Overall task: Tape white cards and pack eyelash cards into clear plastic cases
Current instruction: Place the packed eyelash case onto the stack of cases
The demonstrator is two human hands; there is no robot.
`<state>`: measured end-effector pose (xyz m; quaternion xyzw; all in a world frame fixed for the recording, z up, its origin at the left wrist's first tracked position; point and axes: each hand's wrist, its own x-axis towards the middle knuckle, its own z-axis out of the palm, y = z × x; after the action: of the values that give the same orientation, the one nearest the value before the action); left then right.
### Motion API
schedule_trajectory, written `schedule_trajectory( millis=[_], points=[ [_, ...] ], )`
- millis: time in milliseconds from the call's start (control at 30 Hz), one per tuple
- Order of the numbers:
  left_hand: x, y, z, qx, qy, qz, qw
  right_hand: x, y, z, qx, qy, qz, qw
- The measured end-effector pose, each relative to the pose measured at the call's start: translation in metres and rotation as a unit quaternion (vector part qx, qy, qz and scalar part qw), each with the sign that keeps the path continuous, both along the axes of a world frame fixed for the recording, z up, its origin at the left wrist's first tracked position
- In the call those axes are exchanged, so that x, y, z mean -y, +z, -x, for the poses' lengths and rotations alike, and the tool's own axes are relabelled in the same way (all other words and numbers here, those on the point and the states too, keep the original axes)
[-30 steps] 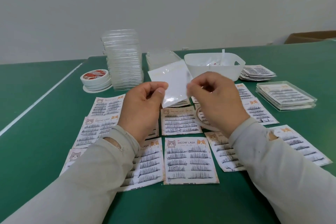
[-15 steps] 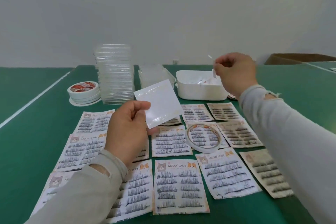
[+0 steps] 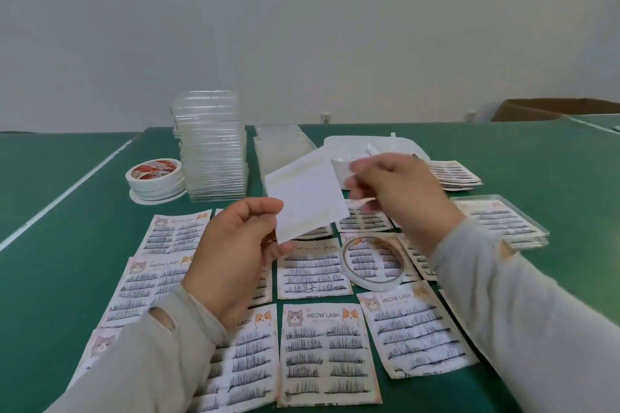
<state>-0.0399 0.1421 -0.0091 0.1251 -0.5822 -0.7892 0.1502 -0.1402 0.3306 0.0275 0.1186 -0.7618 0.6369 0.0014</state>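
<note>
My left hand (image 3: 235,251) pinches the lower left corner of a white card (image 3: 308,198) and holds it tilted above the table. My right hand (image 3: 399,191) is blurred just right of the card, fingers curled near its right edge; whether it touches the card or holds anything I cannot tell. Several printed eyelash cards (image 3: 325,352) lie face up in rows on the green table (image 3: 50,271). A thin tape ring (image 3: 372,260) rests on some of them. A tall stack of clear plastic cases (image 3: 211,147) stands at the back.
Rolls of tape (image 3: 156,176) sit left of the case stack. A white bin (image 3: 375,152) and more clear cases (image 3: 281,144) stand behind the card. Packed cases (image 3: 503,221) and a pile of lash cards (image 3: 453,173) lie at the right. A cardboard box (image 3: 550,109) is far right.
My right hand came back from over the white bin down to the card's right edge. My left hand kept holding the card, which rose slightly.
</note>
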Motion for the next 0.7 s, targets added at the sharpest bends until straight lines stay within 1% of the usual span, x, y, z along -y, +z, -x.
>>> schedule_trajectory(
  millis=[33,67,100,133,167,200,267,300,333,367,400,433,467,500,533,567,633,667,700],
  points=[
    [-0.002,0.003,-0.001,0.005,-0.032,-0.061,0.998,0.012,-0.005,-0.017,0.06,0.078,0.026,0.995],
    [-0.005,0.007,-0.003,0.012,-0.062,-0.111,0.992,0.023,-0.009,-0.032,0.12,0.147,0.065,0.98],
    [-0.009,0.011,-0.004,0.019,-0.087,-0.148,0.985,0.032,-0.012,-0.042,0.178,0.199,0.115,0.957],
    [-0.012,0.014,-0.004,0.024,-0.105,-0.177,0.978,0.037,-0.013,-0.049,0.226,0.228,0.166,0.932],
    [-0.016,0.015,-0.005,0.027,-0.123,-0.197,0.972,0.04,-0.014,-0.053,0.258,0.238,0.208,0.913],
    [-0.02,0.017,-0.005,0.025,-0.142,-0.209,0.967,0.04,-0.015,-0.054,0.274,0.239,0.236,0.901],
    [-0.023,0.022,-0.006,0.014,-0.185,-0.212,0.959,0.035,-0.015,-0.053,0.275,0.24,0.285,0.886],
    [-0.023,0.025,-0.006,0.012,-0.209,-0.196,0.958,0.031,-0.015,-0.049,0.267,0.237,0.313,0.88],
    [-0.024,0.03,-0.005,0.015,-0.219,-0.161,0.962,0.026,-0.016,-0.044,0.259,0.223,0.348,0.873],
    [-0.022,0.035,-0.001,0.02,-0.197,-0.076,0.977,0.02,-0.015,-0.039,0.25,0.196,0.386,0.866],
    [-0.019,0.04,0.007,0.022,-0.141,0.062,0.988,0.014,-0.015,-0.033,0.244,0.152,0.423,0.86],
    [-0.014,0.044,0.016,0.016,-0.058,0.237,0.97,0.006,-0.015,-0.027,0.241,0.097,0.447,0.856],
    [-0.008,0.05,0.026,0.001,0.026,0.405,0.914,-0.001,-0.015,-0.022,0.242,0.043,0.461,0.853],
    [-0.003,0.055,0.036,-0.022,0.073,0.532,0.843,-0.008,-0.015,-0.017,0.243,0.002,0.469,0.849],
    [0.001,0.059,0.047,-0.029,0.085,0.621,0.779,-0.013,-0.017,-0.013,0.244,-0.026,0.473,0.846],
    [0.005,0.06,0.058,-0.017,0.08,0.682,0.727,-0.017,-0.019,-0.009,0.244,-0.044,0.477,0.843],
    [0.01,0.058,0.077,0.032,0.06,0.766,0.639,-0.023,-0.023,-0.005,0.243,-0.064,0.483,0.838],
    [0.01,0.056,0.083,0.053,0.057,0.795,0.602,-0.024,-0.025,-0.004,0.244,-0.067,0.487,0.836],
    [0.011,0.053,0.088,0.07,0.06,0.811,0.578,-0.024,-0.027,-0.003,0.245,-0.068,0.489,0.834]
  ],
)
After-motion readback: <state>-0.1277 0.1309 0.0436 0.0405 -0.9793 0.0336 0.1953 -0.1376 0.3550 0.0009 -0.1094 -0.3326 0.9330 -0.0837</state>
